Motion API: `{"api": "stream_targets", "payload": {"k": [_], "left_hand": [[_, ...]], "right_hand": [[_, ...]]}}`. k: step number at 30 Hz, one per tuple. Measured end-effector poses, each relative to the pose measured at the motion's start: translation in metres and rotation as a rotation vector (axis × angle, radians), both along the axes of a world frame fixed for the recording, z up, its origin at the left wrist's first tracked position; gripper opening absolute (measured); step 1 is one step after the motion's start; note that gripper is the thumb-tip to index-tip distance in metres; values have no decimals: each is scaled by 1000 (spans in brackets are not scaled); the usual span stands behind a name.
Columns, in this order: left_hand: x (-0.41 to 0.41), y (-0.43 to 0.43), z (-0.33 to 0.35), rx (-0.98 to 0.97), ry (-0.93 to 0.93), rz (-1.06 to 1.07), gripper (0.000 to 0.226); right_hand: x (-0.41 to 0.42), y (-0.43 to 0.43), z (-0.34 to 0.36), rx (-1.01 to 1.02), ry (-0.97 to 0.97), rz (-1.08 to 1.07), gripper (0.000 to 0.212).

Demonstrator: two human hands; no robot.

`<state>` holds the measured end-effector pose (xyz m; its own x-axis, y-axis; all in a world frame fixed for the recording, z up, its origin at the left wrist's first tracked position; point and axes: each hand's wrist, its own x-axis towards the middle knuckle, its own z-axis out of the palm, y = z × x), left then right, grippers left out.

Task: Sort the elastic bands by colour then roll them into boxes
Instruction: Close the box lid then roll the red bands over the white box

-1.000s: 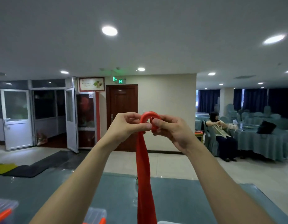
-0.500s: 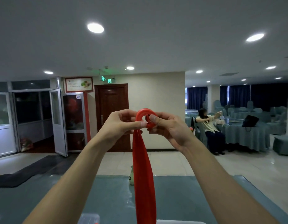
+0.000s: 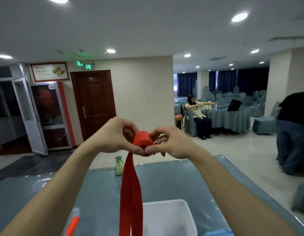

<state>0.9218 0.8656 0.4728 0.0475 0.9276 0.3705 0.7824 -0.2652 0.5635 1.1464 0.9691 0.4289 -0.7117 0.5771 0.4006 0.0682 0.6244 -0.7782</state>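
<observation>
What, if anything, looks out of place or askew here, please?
Nothing stands out: the left hand and right hand pinch a neatly wound red roll, and its tail hangs straight down near the white box.

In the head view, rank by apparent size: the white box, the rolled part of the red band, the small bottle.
1. white box, cut off by the frame edge.
2. rolled part of the red band.
3. small bottle.
The roll is held nearer the camera, so its true size against the bottle is unsure.
</observation>
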Motion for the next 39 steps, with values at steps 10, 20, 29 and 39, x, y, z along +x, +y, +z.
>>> {"api": "stream_targets", "payload": {"k": [10,20,29,39], "left_hand": [[91,19,-46,-165,235,24,68],[130,-12,-152,-164,-178,-40,70],[150,-21,-191,-162,-389,-11,63],[130,-37,-168,-266,467,29,50]], "right_hand": [[79,9,-57,14,-69,-15,56],[133,-15,-165,-296,260,-1,40],[139,-48,-225,-586,469,-44,37],[108,-60,-201,-159,-214,-110,47]]}}
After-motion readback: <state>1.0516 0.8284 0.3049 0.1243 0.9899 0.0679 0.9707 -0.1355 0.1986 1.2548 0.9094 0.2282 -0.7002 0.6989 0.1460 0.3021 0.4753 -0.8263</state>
